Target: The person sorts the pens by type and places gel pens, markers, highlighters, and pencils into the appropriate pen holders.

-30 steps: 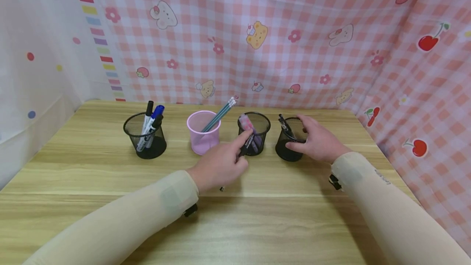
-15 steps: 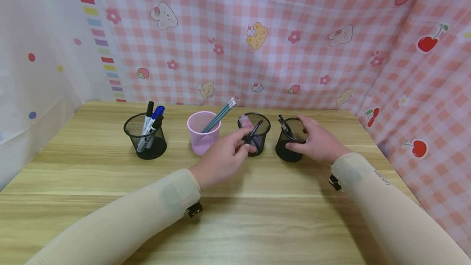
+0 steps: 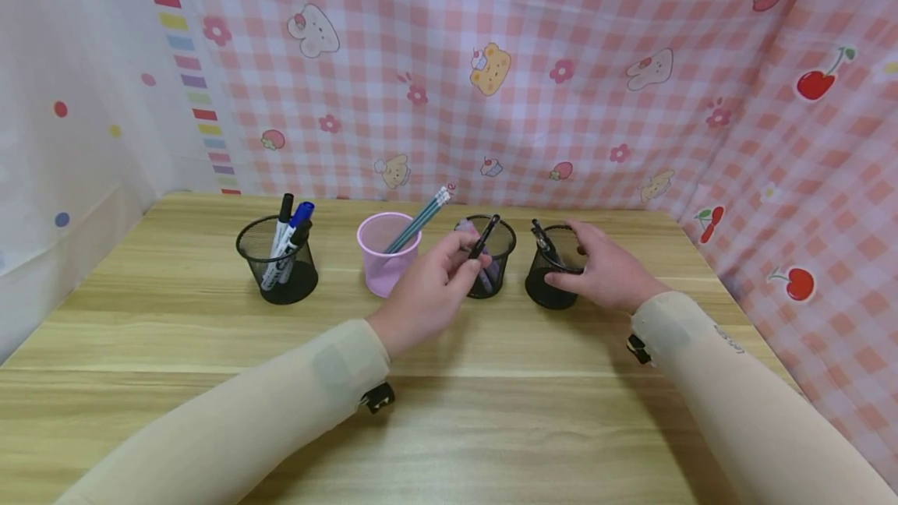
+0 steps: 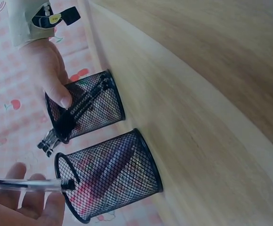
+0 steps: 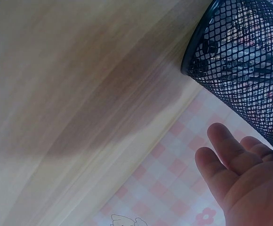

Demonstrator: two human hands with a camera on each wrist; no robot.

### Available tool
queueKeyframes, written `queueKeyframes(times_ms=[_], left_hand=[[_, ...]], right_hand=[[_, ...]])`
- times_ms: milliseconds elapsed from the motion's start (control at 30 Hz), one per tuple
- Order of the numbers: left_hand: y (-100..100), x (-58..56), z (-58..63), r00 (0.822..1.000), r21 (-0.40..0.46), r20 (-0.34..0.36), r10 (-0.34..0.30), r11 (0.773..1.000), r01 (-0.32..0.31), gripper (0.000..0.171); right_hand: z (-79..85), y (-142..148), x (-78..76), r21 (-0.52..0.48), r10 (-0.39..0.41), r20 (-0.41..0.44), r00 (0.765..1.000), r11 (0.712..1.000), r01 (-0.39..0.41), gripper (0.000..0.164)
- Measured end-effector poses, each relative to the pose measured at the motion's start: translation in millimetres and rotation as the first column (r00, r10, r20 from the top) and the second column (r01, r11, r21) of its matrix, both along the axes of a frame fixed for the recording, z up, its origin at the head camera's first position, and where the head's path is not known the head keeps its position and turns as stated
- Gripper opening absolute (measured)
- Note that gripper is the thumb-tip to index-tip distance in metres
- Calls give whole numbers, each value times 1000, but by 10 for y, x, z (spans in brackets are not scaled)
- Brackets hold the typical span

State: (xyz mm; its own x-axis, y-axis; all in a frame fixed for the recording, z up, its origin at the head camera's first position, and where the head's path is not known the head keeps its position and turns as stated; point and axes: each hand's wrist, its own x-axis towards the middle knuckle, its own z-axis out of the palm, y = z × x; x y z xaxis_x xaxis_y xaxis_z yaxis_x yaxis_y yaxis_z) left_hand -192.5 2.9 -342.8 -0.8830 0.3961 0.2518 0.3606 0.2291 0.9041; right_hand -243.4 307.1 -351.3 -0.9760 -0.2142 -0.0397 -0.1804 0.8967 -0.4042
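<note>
My left hand point(image 3: 429, 291) pinches a slim pen point(image 3: 484, 237) between thumb and fingers, its upper end leaning to the right. In the left wrist view this pen point(image 4: 30, 184) has a clear barrel and a dark end, which overlaps the rim of a black mesh pen cup point(image 4: 148, 160). Pink and purple items stand in that cup. My right hand point(image 3: 609, 267) grips the rim of the rightmost black mesh pen cup point(image 3: 550, 291), thumb at the near side. Several black pens point(image 4: 82, 106) lean in this cup. In the right wrist view, three fingers point(image 5: 228, 150) extend beside its mesh.
To the left stands a pink cup point(image 3: 383, 275) with green pencils point(image 3: 418, 220). A black mesh cup point(image 3: 298, 289) with black and blue markers point(image 3: 291, 231) is farther left. All cups stand on a wooden table point(image 3: 491, 427) before a pink checked cloth point(image 3: 421, 92).
My left hand has gone from a pointing index finger to a pinch on the pen, whose end has swung upward. The right hand and its cup have stayed put.
</note>
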Motion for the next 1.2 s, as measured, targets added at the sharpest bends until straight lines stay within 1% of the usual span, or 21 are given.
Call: queueKeyframes(times_ms=[100,167,300,433,633,767,867,1033,1200], left_hand=[[23,-10,11,1000,35,-26,2,999,-1,27],[36,-17,16,999,53,-50,19,998,-16,23],[61,-27,30,988,62,-131,87,995,-80,22],[92,-30,48,976,69,-175,131,990,-120,24],[164,-39,76,973,85,-182,143,988,-129,16],[235,-56,90,965,74,-187,184,982,-173,14],[295,-76,103,962,73,-170,214,976,-204,15],[411,-123,116,959,107,-149,241,968,-226,13],[510,-162,119,951,110,-155,266,962,-251,9]], right_hand=[[0,1,-1,2,-1,-3,1000,1000,1,110],[0,0,-3,1,1,-7,1000,1000,-1,110],[3,-1,-6,-1,6,-13,1000,1000,-6,109],[4,-2,-3,0,6,-11,1000,1000,-6,110],[-2,3,-1,-7,7,-17,1000,1000,-7,110],[-9,12,-9,-12,13,-25,1000,1000,-13,109],[-12,14,-13,-9,14,-30,999,1000,-14,108],[-11,15,-6,-9,7,-27,1000,1000,-7,108],[-1,7,2,-20,2,-31,1000,1000,-2,107]])
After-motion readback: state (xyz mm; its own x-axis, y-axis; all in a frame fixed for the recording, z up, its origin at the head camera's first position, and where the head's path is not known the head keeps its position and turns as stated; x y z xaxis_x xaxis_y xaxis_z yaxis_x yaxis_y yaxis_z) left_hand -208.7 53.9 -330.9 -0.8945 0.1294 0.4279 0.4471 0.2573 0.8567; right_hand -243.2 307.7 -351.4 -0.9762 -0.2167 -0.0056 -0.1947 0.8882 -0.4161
